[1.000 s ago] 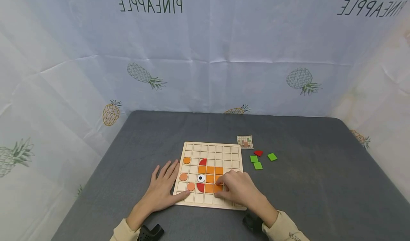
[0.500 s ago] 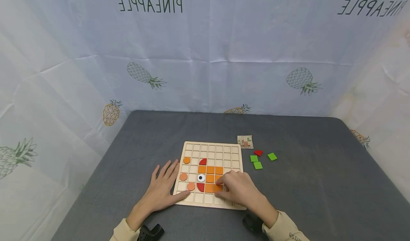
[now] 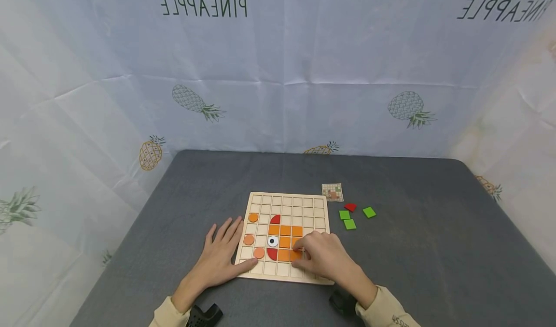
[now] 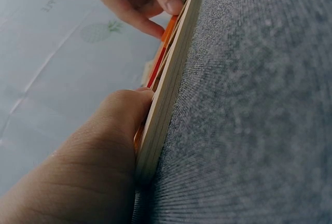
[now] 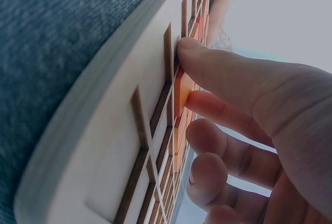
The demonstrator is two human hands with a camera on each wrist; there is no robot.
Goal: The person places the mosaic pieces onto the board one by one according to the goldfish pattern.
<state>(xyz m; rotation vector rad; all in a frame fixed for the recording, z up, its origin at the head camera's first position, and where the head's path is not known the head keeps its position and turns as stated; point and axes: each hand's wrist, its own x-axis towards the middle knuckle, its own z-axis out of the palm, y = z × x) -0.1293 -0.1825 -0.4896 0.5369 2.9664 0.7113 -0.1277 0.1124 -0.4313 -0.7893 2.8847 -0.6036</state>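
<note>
A wooden grid board (image 3: 312,211) lies on the table. My left hand (image 3: 223,262) rests with fingers spread at its left edge, the thumb (image 4: 137,99) on the front-left rim. Over the lower right part of the board, my right hand (image 3: 323,257) pinches an orange square tile (image 5: 182,86) between thumb and index finger. Other orange squares (image 3: 285,230) sit in nearby cells, some partly covered by that hand. To their left are a white disc with a black dot (image 3: 272,241) and two red quarter-circle pieces (image 3: 271,254). Three orange discs (image 3: 248,240) fill cells further left.
Right of the board lie a red piece (image 3: 350,207) and three green square tiles (image 3: 350,224). A small pattern card (image 3: 332,192) is by the board's far right corner. A pineapple-print cloth (image 3: 282,114) hangs behind the grey table (image 3: 412,249).
</note>
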